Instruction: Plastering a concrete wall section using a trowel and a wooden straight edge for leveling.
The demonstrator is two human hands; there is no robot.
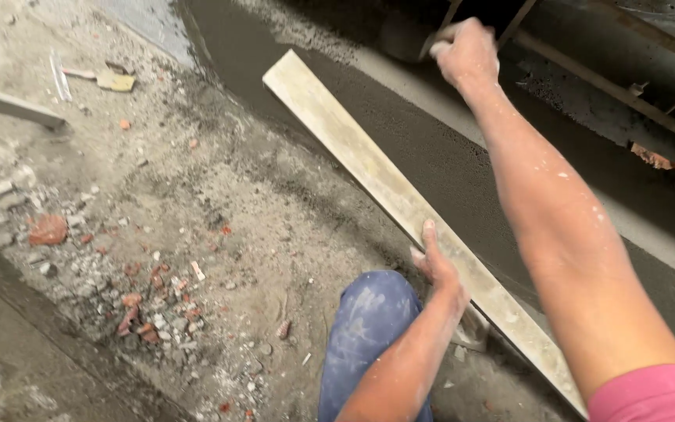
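L hand (433,262) fingers gripping wooden board (400,199) on wet mortar (462,176); R hand (466,51) closed on tool handle (430,45); brick rubble (150,309) nearby

Rubble covers the dusty ground (220,195) to the left: a large piece of red brick (47,230) lies near the left edge, with smaller brick fragments (150,305) scattered nearer. Far left, a grey bar (11,106) lies flat, and beyond it sits a small yellowish scrap (116,80). At the far right, wooden battens (611,86) cross a dark recess. A blue-trousered knee (369,328) shows near the bottom.
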